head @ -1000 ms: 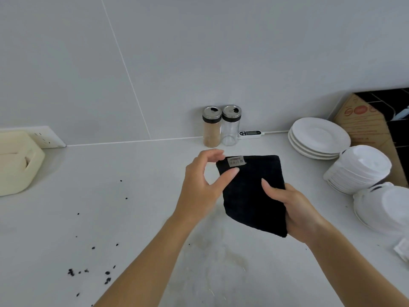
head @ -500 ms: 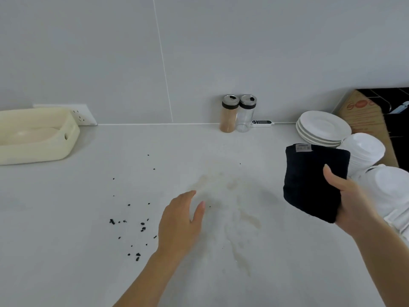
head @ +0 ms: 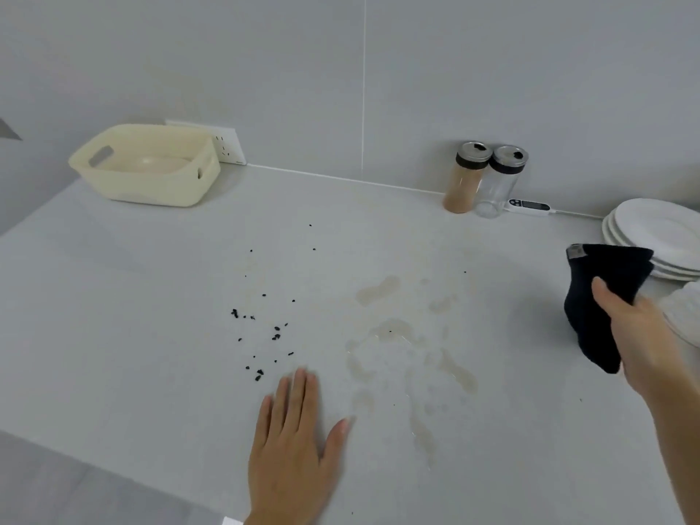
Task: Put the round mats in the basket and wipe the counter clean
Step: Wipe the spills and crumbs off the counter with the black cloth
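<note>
A cream basket (head: 151, 183) stands at the back left of the grey counter (head: 151, 335), with pale round mats (head: 159, 165) lying inside it. Black crumbs (head: 265, 327) are scattered over the counter's middle, and a pale brownish smear (head: 401, 346) spreads to their right. My right hand (head: 640, 335) grips a folded black cloth (head: 598, 301) in the air at the right, above the counter. My left hand (head: 295, 449) lies flat near the front edge, fingers apart and empty, just below the crumbs.
Two spice jars (head: 481, 180) stand against the back wall, a small white thermometer (head: 530, 205) beside them. White plates (head: 659, 236) are stacked at the right edge behind the cloth. A wall socket (head: 227, 145) sits behind the basket.
My left hand let go of the cloth and dropped flat onto the counter. My right hand carried the cloth to the right. The view swung left, bringing the basket into sight.
</note>
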`<state>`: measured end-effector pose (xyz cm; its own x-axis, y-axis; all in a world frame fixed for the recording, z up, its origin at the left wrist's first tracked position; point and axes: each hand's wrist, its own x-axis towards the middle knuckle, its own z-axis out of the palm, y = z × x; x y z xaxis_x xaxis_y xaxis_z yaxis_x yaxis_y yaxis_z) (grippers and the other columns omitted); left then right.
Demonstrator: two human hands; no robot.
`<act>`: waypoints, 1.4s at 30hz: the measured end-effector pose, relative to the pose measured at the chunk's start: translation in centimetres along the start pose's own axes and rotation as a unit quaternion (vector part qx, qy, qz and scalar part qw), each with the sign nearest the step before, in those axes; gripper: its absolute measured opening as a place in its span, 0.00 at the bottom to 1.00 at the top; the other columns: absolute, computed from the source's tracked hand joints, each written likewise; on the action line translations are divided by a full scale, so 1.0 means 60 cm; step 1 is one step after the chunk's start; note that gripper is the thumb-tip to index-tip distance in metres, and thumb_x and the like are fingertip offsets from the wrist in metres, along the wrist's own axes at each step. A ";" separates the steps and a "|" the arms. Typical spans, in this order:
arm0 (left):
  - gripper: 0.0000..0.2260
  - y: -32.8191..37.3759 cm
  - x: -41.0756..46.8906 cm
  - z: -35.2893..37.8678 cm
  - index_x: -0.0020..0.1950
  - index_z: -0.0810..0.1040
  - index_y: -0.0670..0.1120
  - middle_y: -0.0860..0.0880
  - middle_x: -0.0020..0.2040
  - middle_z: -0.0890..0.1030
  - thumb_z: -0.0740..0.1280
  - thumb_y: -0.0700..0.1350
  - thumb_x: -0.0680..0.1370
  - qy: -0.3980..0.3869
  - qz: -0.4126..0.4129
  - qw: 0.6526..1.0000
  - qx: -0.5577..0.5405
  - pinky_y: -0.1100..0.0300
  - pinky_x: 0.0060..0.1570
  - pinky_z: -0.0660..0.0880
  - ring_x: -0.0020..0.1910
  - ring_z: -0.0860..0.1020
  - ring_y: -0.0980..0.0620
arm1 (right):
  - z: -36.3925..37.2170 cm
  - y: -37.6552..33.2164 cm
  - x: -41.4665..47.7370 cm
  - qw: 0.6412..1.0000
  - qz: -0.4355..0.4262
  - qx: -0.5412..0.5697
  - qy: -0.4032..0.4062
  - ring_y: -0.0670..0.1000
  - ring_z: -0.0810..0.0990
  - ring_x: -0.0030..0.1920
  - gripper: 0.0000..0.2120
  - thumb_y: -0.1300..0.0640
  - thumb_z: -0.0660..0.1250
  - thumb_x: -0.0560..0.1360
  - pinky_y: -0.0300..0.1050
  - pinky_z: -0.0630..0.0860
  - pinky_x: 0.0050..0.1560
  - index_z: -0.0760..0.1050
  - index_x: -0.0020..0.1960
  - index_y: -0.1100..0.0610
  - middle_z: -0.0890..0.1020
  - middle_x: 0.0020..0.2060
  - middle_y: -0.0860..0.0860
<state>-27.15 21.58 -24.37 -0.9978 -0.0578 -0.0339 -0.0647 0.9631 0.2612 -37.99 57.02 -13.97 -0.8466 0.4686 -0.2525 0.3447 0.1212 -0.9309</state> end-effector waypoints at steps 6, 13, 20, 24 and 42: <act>0.30 0.005 0.003 0.002 0.71 0.65 0.45 0.51 0.71 0.66 0.52 0.62 0.75 0.047 -0.002 0.999 -0.015 0.58 0.72 0.50 0.74 0.45 0.61 | 0.106 0.059 0.047 0.966 -0.012 -0.253 -0.053 0.53 0.53 0.75 0.30 0.43 0.56 0.76 0.53 0.48 0.75 0.58 0.74 0.55 0.59 0.74 0.52; 0.30 0.003 0.005 0.006 0.72 0.65 0.46 0.51 0.72 0.65 0.52 0.63 0.76 0.051 0.003 0.999 0.001 0.56 0.72 0.53 0.75 0.51 0.57 | 0.181 0.061 0.086 0.811 -0.149 -0.561 -0.076 0.56 0.42 0.76 0.21 0.57 0.50 0.80 0.58 0.42 0.73 0.57 0.73 0.50 0.55 0.75 0.56; 0.29 0.005 0.004 0.004 0.71 0.66 0.45 0.50 0.72 0.66 0.51 0.62 0.77 0.051 0.006 0.999 0.010 0.53 0.70 0.57 0.72 0.59 0.53 | 0.275 0.025 0.079 0.798 -0.240 -0.513 -0.207 0.48 0.42 0.76 0.20 0.55 0.49 0.81 0.52 0.38 0.74 0.59 0.73 0.52 0.63 0.73 0.50; 0.29 0.006 0.004 0.001 0.72 0.65 0.46 0.50 0.72 0.65 0.53 0.62 0.77 0.047 0.006 0.999 0.008 0.54 0.71 0.56 0.73 0.59 0.53 | 0.312 0.007 0.057 0.815 -0.247 -0.425 -0.306 0.35 0.40 0.71 0.21 0.49 0.50 0.81 0.44 0.34 0.73 0.60 0.73 0.51 0.57 0.75 0.46; 0.29 0.004 -0.001 -0.010 0.75 0.57 0.48 0.54 0.75 0.58 0.45 0.62 0.79 0.021 -0.002 0.999 -0.029 0.55 0.72 0.51 0.75 0.54 0.55 | 0.307 0.032 -0.079 0.607 -0.354 -0.431 -0.566 0.29 0.34 0.65 0.24 0.49 0.53 0.80 0.38 0.27 0.69 0.54 0.74 0.50 0.55 0.71 0.35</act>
<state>-27.11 21.68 -23.74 -0.9972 -0.0746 0.0049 -0.0692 0.9462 0.3162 -40.78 38.94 -19.41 -0.4749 -0.8099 -0.3441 -0.5968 0.5838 -0.5505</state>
